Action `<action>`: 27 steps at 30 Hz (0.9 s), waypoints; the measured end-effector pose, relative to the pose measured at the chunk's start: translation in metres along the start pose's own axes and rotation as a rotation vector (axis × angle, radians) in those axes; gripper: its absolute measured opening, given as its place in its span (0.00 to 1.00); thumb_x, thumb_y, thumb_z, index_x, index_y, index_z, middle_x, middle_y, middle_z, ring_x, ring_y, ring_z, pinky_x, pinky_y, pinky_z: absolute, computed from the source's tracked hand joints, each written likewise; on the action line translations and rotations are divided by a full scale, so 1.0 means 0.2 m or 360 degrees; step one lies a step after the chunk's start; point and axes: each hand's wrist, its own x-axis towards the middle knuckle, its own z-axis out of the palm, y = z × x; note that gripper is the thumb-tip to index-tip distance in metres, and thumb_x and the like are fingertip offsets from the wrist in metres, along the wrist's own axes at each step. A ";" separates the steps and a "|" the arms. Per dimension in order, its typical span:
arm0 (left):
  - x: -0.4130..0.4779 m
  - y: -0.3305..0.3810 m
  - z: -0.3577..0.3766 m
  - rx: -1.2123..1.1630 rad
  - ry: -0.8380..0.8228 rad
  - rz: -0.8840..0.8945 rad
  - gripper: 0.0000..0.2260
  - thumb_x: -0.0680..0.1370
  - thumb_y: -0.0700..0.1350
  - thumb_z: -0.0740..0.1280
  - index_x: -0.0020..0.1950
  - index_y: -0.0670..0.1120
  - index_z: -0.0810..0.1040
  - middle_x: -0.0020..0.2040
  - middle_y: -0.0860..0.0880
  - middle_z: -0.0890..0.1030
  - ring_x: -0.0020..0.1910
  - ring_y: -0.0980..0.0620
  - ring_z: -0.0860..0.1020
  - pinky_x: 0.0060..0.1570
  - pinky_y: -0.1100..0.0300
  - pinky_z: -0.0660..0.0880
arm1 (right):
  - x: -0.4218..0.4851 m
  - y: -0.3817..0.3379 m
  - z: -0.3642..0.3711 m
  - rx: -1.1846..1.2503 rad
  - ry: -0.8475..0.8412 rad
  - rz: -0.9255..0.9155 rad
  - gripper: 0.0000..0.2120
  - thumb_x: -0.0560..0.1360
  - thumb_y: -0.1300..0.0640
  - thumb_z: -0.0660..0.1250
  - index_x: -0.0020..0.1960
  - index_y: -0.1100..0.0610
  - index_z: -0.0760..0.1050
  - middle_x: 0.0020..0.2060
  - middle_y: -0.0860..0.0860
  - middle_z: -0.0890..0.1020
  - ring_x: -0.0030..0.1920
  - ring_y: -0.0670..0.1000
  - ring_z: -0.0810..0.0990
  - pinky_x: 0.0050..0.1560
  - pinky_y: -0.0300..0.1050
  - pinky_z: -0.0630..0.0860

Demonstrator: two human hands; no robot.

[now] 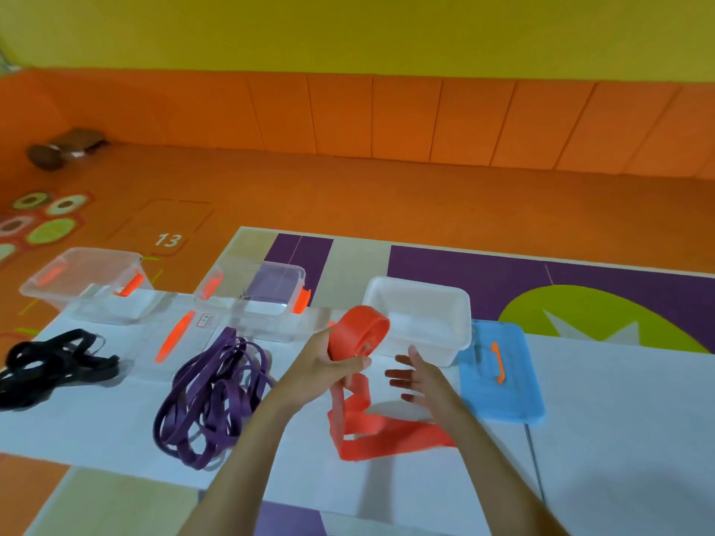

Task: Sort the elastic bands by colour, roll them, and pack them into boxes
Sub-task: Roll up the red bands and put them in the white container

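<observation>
Between the hands, the orange band [361, 328] is half rolled: the left hand [325, 365] grips the roll, and the loose tail drops and runs rightward along the counter [619, 400] beneath the open right hand [421, 377], which is nearer to it. The white box [418, 288] sits just beyond.

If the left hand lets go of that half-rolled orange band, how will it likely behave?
Probably floppy: the unrolled tail lies folded and kinked on the white sheet. The roll would likely spring loose, since only the left hand pinches it.
</observation>
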 end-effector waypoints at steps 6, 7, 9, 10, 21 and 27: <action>-0.02 0.01 0.00 0.0148 -0.0298 0.0064 0.14 0.74 0.46 0.77 0.53 0.64 0.82 0.44 0.59 0.85 0.44 0.55 0.85 0.45 0.59 0.83 | 0.00 -0.14 0.10 0.0958 -0.0130 0.0062 0.39 0.71 0.25 0.67 0.68 0.54 0.79 0.56 0.63 0.87 0.52 0.65 0.89 0.45 0.55 0.86; -0.03 0.01 -0.01 0.0160 -0.0295 0.0049 0.15 0.74 0.45 0.77 0.53 0.65 0.83 0.45 0.59 0.85 0.44 0.56 0.85 0.45 0.60 0.83 | 0.01 -0.14 0.09 0.1034 -0.0084 0.0038 0.39 0.72 0.26 0.68 0.69 0.55 0.77 0.56 0.63 0.87 0.53 0.65 0.89 0.45 0.55 0.86; -0.05 -0.01 -0.04 0.0155 -0.0311 0.0024 0.16 0.75 0.43 0.76 0.55 0.64 0.83 0.49 0.59 0.86 0.46 0.57 0.86 0.45 0.64 0.81 | 0.01 -0.13 0.06 0.1146 0.0021 -0.0014 0.35 0.74 0.27 0.68 0.67 0.53 0.77 0.56 0.63 0.87 0.55 0.65 0.88 0.47 0.59 0.85; -0.06 -0.03 -0.06 0.0158 -0.0329 0.0011 0.17 0.75 0.42 0.76 0.55 0.64 0.83 0.50 0.58 0.87 0.46 0.58 0.85 0.44 0.66 0.79 | 0.00 -0.13 0.04 0.1176 0.0095 -0.0026 0.33 0.74 0.27 0.69 0.65 0.53 0.77 0.55 0.61 0.88 0.55 0.65 0.88 0.48 0.60 0.85; -0.09 -0.22 -0.07 0.0443 -0.0605 -0.0095 0.10 0.72 0.42 0.73 0.48 0.57 0.80 0.42 0.59 0.81 0.41 0.59 0.79 0.47 0.61 0.76 | -0.07 -0.08 -0.09 0.1216 0.0567 -0.0119 0.15 0.82 0.43 0.60 0.48 0.51 0.80 0.46 0.53 0.83 0.48 0.57 0.84 0.49 0.55 0.82; -0.08 -0.30 -0.08 0.0527 -0.0589 -0.0125 0.10 0.72 0.39 0.72 0.45 0.54 0.78 0.39 0.59 0.76 0.36 0.58 0.74 0.42 0.61 0.70 | -0.14 -0.02 -0.10 0.0964 0.0471 -0.0115 0.39 0.65 0.22 0.71 0.57 0.56 0.83 0.46 0.56 0.88 0.53 0.62 0.89 0.52 0.64 0.85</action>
